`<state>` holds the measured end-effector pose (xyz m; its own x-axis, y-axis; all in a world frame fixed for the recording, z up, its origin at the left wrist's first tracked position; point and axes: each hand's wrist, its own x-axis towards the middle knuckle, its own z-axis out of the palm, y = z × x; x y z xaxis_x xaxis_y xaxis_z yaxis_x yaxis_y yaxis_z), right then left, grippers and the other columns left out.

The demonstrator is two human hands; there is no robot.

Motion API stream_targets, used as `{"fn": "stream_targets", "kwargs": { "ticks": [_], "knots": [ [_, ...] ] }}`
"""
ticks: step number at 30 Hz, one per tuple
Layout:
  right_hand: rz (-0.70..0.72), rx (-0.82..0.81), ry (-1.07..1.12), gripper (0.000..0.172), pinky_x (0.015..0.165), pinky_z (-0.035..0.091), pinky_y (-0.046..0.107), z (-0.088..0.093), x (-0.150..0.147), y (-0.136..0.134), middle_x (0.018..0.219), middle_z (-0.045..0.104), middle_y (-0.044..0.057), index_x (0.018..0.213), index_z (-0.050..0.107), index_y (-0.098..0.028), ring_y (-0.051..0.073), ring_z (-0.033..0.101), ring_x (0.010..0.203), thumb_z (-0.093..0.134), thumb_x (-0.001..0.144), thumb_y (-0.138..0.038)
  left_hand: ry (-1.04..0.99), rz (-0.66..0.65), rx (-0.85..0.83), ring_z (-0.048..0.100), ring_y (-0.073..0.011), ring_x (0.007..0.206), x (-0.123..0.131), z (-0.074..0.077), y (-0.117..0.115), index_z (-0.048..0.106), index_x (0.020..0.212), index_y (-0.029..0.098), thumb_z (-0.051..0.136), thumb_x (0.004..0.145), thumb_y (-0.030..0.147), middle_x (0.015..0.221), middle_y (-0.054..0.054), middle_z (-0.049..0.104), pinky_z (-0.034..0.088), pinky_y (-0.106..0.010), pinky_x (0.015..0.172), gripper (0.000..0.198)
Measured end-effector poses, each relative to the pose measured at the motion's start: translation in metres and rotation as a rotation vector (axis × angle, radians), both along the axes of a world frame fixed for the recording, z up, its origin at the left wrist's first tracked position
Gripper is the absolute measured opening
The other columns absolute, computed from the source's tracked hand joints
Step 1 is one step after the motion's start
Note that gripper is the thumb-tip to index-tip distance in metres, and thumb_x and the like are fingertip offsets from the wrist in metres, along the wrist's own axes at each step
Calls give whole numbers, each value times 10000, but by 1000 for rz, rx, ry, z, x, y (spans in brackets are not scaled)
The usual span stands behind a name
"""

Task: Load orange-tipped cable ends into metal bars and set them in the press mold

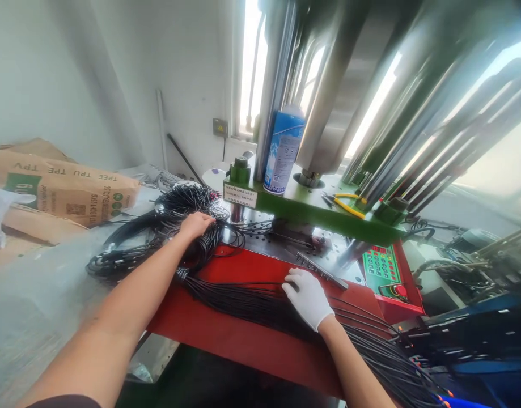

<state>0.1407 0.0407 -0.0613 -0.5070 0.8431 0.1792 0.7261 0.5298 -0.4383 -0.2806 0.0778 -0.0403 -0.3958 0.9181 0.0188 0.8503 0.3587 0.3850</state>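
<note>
My bare left hand (pixel 197 225) is closed at the right side of a tangled heap of black cables (pixel 186 198); what its fingertips pinch is too small to make out. My right hand (pixel 305 294), in a white glove, rests over a long bundle of black cables (pixel 247 300) on the red table (pixel 238 334). Its fingers are bent, and their tips are near a few single cables. Just beyond the right hand lies a metal bar with a row of small fittings (pixel 322 271), partly on the metal plate.
A green press (pixel 311 212) stands ahead, bearing a blue spray can (pixel 284 150) and yellow-handled pliers (pixel 348 205). A control panel (pixel 381 269) is at right. Brown paper sacks (pixel 73 192) and clear plastic lie at left.
</note>
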Motion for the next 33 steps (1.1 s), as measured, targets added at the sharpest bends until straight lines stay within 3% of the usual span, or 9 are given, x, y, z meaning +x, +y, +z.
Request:
{"fn": "stream_targets", "kwargs": {
  "ticks": [6, 11, 14, 16, 19, 22, 27, 30, 33],
  "knots": [
    [22, 8, 11, 283, 1003, 360, 369, -3, 3, 2, 1192, 618, 79, 993, 715, -211, 233, 538, 1124, 539, 848, -378, 3, -19, 3, 656, -224, 806, 14, 28, -9, 741, 908, 165, 524, 784, 488, 820, -67, 728, 479, -256, 744, 409],
    [48, -26, -1, 295, 989, 368, 362, 0, 5, 1, 1156, 632, 80, 1005, 706, -206, 236, 547, 1103, 522, 853, -379, 119, 32, 220, 539, -293, 1094, 42, 65, -33, 594, 1172, 63, 455, 839, 473, 1164, -181, 596, 392, -367, 969, 546],
    [20, -21, 31, 302, 953, 392, 330, 14, 13, 10, 1093, 653, 55, 1015, 689, -221, 213, 576, 1033, 478, 877, -387, 116, -93, 316, 533, -238, 1092, 76, 82, -58, 539, 1236, 118, 401, 883, 482, 1223, -131, 564, 387, -328, 978, 526],
    [-63, -3, 28, 328, 940, 395, 312, 25, 23, 23, 1111, 643, 47, 1046, 670, -230, 201, 570, 1040, 433, 897, -399, -2, -295, 291, 592, -202, 941, 100, 86, -77, 566, 1195, 139, 399, 885, 508, 1108, -93, 633, 448, -297, 879, 510],
    [-211, -22, -50, 412, 927, 395, 332, 33, 42, 45, 1184, 605, 93, 1152, 623, -193, 235, 553, 1081, 452, 879, -449, -165, -587, -38, 618, -203, 846, 125, 80, -103, 594, 1171, 176, 467, 841, 549, 1008, -66, 676, 469, -279, 773, 514],
    [-244, -61, -134, 523, 874, 413, 350, 28, 56, 56, 1123, 622, 139, 1169, 615, -148, 277, 575, 1018, 609, 769, -485, -110, -649, -280, 626, -223, 821, 133, 61, -117, 620, 1129, 192, 501, 801, 583, 955, -71, 679, 446, -283, 727, 524],
    [-185, -72, -220, 344, 801, 413, 291, 18, 60, 50, 1014, 637, 83, 1062, 651, -211, 219, 591, 924, 605, 796, -425, -128, -609, -330, 596, -198, 684, 130, 37, -111, 620, 1012, 195, 489, 781, 626, 805, -41, 656, 389, -269, 622, 506],
    [-150, -70, -256, 291, 744, 410, 286, 20, 59, 46, 955, 631, 79, 995, 658, -205, 209, 595, 852, 581, 821, -426, -204, -609, -388, 554, -173, 622, 130, 34, -101, 624, 884, 186, 530, 751, 621, 730, -16, 626, 346, -248, 557, 464],
    [-131, -62, -272, 294, 740, 407, 303, 22, 59, 43, 924, 636, 86, 1014, 649, -206, 220, 597, 839, 501, 880, -422, -250, -689, -441, 537, -165, 627, 130, 35, -93, 643, 792, 182, 548, 756, 587, 707, -7, 611, 330, -238, 556, 418]
  ]
}}
